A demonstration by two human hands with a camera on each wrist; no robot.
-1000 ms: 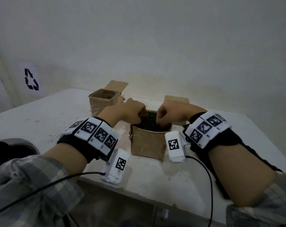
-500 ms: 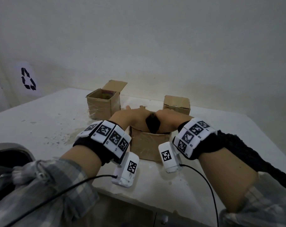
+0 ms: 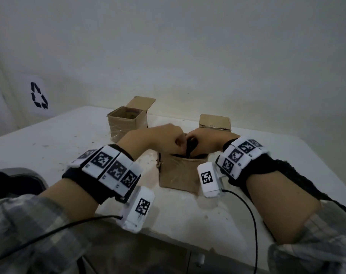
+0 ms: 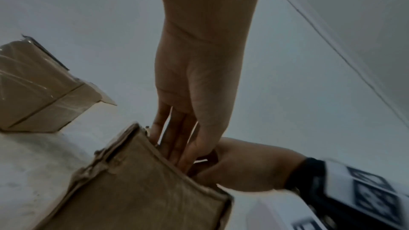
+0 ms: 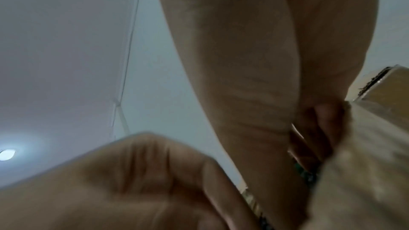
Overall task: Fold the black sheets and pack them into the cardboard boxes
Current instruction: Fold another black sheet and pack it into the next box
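Observation:
A small open cardboard box stands in the middle of the white table. Both hands meet over its opening. A fold of the black sheet sticks up between them; the rest lies dark inside the box. My left hand reaches down with straight fingers behind the near wall of the box and presses the sheet in. My right hand curls over the fold from the right, its fingers tucked inside the box wall. The fingertips of both hands are hidden in the box.
An open cardboard box with something coloured inside stands at the back left. A closed cardboard box sits at the back right. A wall runs close behind the table. Cables hang from both wrist cameras over the near table edge.
The hands, apart at the box's two sides a second ago, have come together over its middle. A fold of black sheet now stands between them.

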